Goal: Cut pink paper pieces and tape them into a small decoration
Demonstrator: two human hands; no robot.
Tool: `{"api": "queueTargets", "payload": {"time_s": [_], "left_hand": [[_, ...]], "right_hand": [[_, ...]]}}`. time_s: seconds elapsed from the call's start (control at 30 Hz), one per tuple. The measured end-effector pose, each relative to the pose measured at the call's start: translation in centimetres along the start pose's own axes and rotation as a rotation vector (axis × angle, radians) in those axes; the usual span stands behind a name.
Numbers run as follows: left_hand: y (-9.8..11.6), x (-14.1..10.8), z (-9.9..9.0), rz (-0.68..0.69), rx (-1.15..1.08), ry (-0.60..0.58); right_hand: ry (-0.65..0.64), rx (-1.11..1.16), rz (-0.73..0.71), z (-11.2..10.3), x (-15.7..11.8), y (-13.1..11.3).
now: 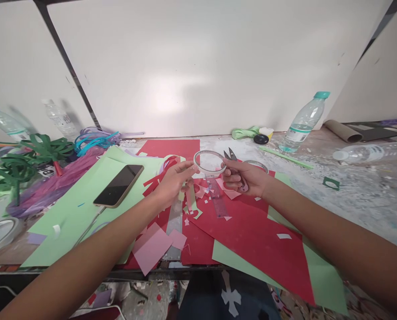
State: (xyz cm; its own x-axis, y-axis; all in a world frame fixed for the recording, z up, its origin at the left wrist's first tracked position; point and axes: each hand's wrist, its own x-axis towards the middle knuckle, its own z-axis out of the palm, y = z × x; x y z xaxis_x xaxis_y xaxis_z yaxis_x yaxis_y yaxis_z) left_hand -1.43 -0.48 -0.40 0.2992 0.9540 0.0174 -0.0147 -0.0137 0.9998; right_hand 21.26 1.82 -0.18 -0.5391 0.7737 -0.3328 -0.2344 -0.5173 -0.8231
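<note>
Littered with red and green paper sheets (251,240), the bench (361,195) carries a phone (118,185) near left; mid-bench, the left hand (171,180) pinches a tape roll (209,162) by its left rim; the right hand (243,177), pressed around thread snips (233,164), touches the right rim; best hold the roll steady, blades clear of the fingers; a water bottle (303,122) stands far right.

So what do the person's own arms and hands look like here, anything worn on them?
Both forearms are bare as far as the picture shows: no sleeves, gloves, watch or bracelet in view. The left hand and the right hand show no rings that I can make out, though the fingers are small in the frame. The arms reach in from the lower corners and are slim.
</note>
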Motion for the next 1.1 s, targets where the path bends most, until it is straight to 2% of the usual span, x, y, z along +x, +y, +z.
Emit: {"api": "queueTargets", "payload": {"time_s": [0.13,0.2,0.27,0.4,0.57,0.67,0.77,0.9,1.1], "left_hand": [[0.0,-0.4,0.5,0.204,0.442,0.179],[0.0,-0.6,0.7,0.276,0.598,0.196],[0.0,-0.7,0.7,0.291,0.669,0.2],[-0.1,-0.8,0.7,0.288,0.651,0.185],[-0.4,-1.0,1.2,0.346,0.702,-0.059],[-0.4,-1.2,1.5,0.395,0.731,-0.114],[-0.1,-1.3,1.5,0.288,0.668,-0.123],[0.4,-1.1,1.2,0.197,0.511,-0.1],[0.3,-0.7,0.8,0.098,0.387,-0.138]], "right_hand": [[0.044,0.029,-0.037,0.7,-0.4,-0.4],[0.041,0.033,-0.061,0.8,-0.6,-0.6],[0.042,0.024,-0.089,0.8,-0.8,-0.8],[0.099,-0.066,-0.123,0.8,-0.8,-0.8],[0.108,-0.196,-0.072,1.1,-0.3,0.0],[0.062,-0.204,-0.012,1.5,-0.1,0.7],[0.013,-0.266,-0.013,1.9,-0.1,1.1],[-0.027,-0.423,-0.14,2.8,-0.6,1.3],[0.08,-0.804,-0.288,3.6,-0.6,1.5]]}}
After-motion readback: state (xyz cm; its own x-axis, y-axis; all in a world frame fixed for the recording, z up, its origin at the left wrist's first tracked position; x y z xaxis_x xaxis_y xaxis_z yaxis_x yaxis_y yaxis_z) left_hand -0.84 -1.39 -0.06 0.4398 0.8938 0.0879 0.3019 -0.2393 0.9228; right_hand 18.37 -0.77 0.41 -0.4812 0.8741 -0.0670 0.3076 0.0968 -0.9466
